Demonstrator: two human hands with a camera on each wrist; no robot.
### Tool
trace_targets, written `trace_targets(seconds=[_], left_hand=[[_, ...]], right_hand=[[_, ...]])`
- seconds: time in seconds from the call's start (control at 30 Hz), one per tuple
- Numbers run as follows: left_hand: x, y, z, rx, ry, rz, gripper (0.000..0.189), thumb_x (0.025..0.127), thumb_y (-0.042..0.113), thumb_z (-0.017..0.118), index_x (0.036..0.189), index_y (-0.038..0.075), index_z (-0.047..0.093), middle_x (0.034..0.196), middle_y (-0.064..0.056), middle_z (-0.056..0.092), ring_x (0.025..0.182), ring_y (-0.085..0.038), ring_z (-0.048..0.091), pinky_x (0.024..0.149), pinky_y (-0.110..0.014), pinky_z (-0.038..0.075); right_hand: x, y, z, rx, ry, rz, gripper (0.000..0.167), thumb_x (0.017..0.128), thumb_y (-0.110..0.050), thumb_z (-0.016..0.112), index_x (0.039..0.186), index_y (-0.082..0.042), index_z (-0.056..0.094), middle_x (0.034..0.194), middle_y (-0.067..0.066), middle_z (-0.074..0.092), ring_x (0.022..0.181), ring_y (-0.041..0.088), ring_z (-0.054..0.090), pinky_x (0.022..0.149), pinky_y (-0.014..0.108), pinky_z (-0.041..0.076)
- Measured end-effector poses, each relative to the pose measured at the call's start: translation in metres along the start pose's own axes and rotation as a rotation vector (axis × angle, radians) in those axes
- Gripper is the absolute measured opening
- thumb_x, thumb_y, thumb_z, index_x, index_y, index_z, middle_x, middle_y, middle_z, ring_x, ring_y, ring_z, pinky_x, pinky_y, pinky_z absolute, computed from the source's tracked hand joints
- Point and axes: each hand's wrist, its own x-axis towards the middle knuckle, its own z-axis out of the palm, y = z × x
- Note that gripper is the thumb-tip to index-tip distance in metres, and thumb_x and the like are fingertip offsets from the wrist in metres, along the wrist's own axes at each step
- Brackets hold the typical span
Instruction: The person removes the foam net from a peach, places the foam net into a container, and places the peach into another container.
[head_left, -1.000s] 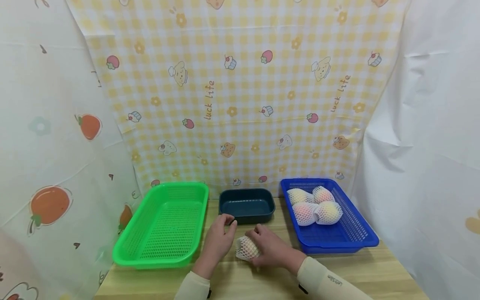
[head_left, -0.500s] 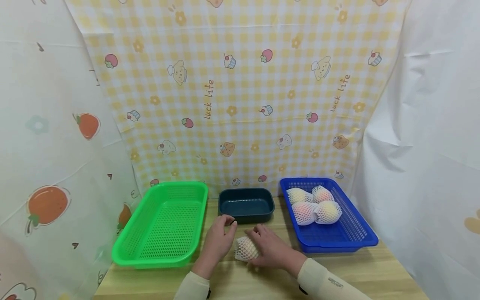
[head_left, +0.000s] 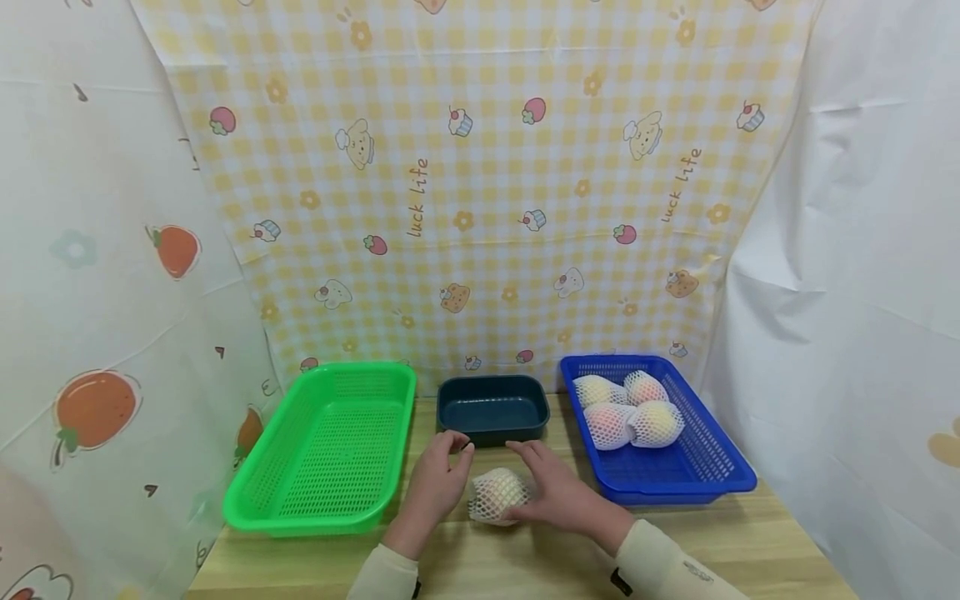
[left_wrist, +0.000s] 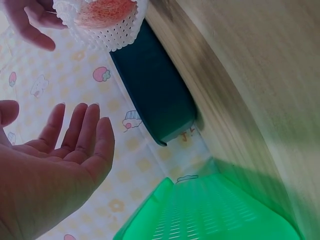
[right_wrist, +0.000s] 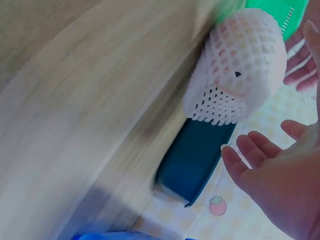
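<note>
A round red-and-yellow fruit in a white foam net (head_left: 498, 497) rests on the wooden table between the two hands. In the left wrist view its streaked red skin (left_wrist: 106, 13) shows at the net's open end. My left hand (head_left: 437, 477) stays to its left, fingers loosely bent and holding nothing. The right hand (head_left: 558, 492) is at the fruit's right side, fingers spread; its thumb overlaps the net in the head view. From the right wrist, the fingers of the right hand (right_wrist: 275, 165) appear apart from the netted fruit (right_wrist: 240, 65).
Behind the hands stands a dark teal rectangular box (head_left: 492, 435). To the left is a green perforated basket (head_left: 300, 527); on the right, a blue basket (head_left: 675, 482) holds several netted fruits (head_left: 656, 423). A yellow checked cloth (head_left: 480, 275) hangs at the back.
My right hand has loosened from the netted fruit and shifted slightly right, its fingers spreading and more of the fruit showing. The left hand has hardly moved.
</note>
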Motion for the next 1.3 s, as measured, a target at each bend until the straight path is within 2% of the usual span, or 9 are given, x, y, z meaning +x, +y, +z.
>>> trace_targets(seconds=[0.17,0.3,0.5,0.7,0.9,1.17,1.3], left_hand=[[-0.002,-0.002,-0.001,-0.054,-0.030,-0.006,0.022,0.112,0.029,0.068,0.121,0.011,0.073,0.123,-0.004,0.071,0.119,-0.030,0.068,0.097,-0.053,0.059],[-0.003,-0.005,-0.002,-0.085,-0.051,0.001,0.024,0.112,0.030,0.068,0.122,0.008,0.072,0.123,-0.005,0.070,0.119,-0.031,0.068,0.096,-0.053,0.060],[-0.002,-0.009,-0.001,-0.095,-0.065,0.001,0.026,0.112,0.030,0.068,0.123,0.007,0.072,0.125,-0.006,0.070,0.119,-0.030,0.068,0.098,-0.054,0.059],[-0.001,-0.010,-0.001,-0.091,-0.082,-0.026,0.023,0.112,0.027,0.068,0.125,0.009,0.073,0.126,-0.005,0.070,0.121,-0.028,0.068,0.100,-0.052,0.058],[-0.002,-0.009,-0.002,-0.098,-0.095,-0.036,0.020,0.112,0.024,0.067,0.124,0.009,0.072,0.126,-0.006,0.070,0.121,-0.028,0.067,0.100,-0.052,0.058],[-0.003,-0.005,-0.003,-0.103,-0.095,-0.037,0.020,0.112,0.025,0.067,0.124,0.009,0.072,0.127,-0.006,0.070,0.122,-0.029,0.067,0.101,-0.054,0.057],[-0.001,-0.004,-0.002,-0.109,-0.095,-0.033,0.022,0.112,0.026,0.067,0.125,0.008,0.072,0.127,-0.006,0.069,0.123,-0.029,0.066,0.102,-0.054,0.057]], right_hand=[[-0.008,0.007,-0.003,0.193,0.011,0.100,0.105,0.093,-0.058,0.087,0.173,-0.017,0.034,0.173,0.016,0.037,0.154,0.042,0.045,0.116,0.067,0.045],[-0.012,0.012,0.000,0.317,0.026,0.178,0.103,0.096,-0.054,0.086,0.175,-0.019,0.030,0.177,0.018,0.030,0.158,0.047,0.037,0.118,0.072,0.041],[-0.012,0.017,0.006,0.405,0.029,0.246,0.104,0.096,-0.051,0.086,0.176,-0.017,0.029,0.178,0.023,0.027,0.158,0.053,0.034,0.118,0.076,0.037],[-0.004,0.023,0.021,0.401,-0.002,0.223,0.108,0.094,-0.048,0.089,0.174,-0.009,0.029,0.175,0.028,0.030,0.159,0.052,0.032,0.123,0.072,0.033],[0.000,0.020,0.034,0.409,-0.042,0.188,0.107,0.091,-0.042,0.092,0.172,-0.006,0.033,0.171,0.028,0.037,0.154,0.049,0.041,0.122,0.071,0.035],[0.000,0.013,0.040,0.467,-0.043,0.172,0.098,0.091,-0.035,0.094,0.168,-0.008,0.041,0.163,0.021,0.049,0.141,0.040,0.055,0.116,0.067,0.045],[0.003,0.013,0.039,0.467,-0.026,0.150,0.091,0.091,-0.034,0.094,0.165,-0.009,0.046,0.158,0.015,0.055,0.138,0.034,0.058,0.114,0.062,0.047]])
